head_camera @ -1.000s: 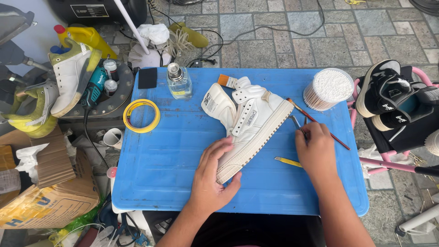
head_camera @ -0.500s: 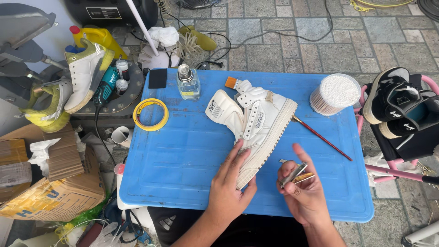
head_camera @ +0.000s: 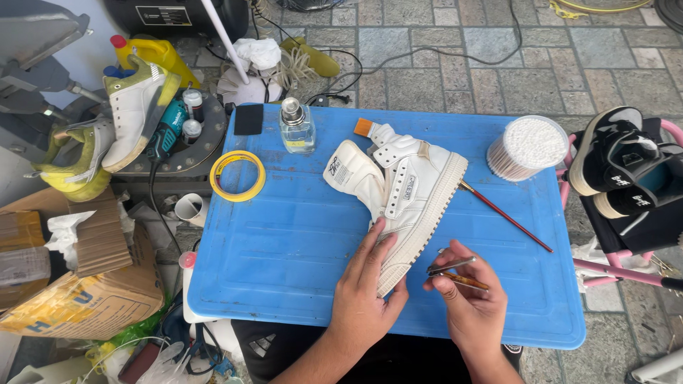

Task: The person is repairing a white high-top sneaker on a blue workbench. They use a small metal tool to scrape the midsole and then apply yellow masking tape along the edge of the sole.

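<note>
Two hands busy: left hand (head_camera: pixel 366 295) lies flat, fingers spread, steadying the white high-top sneaker (head_camera: pixel 409 203); right hand (head_camera: pixel 469 299) pinches small brushes (head_camera: pixel 455 274). Sole looks unpainted, so prep stage, I'd say; long red brush (head_camera: pixel 505 215) lies unused on the blue table (head_camera: pixel 284 242).

Cardboard boxes (head_camera: pixel 71 284), brown and yellow, on floor far to my left. White rectangular label (head_camera: pixel 163 15) on black machine, top edge. Small label (head_camera: pixel 413 186) on my white shoe's side.
</note>
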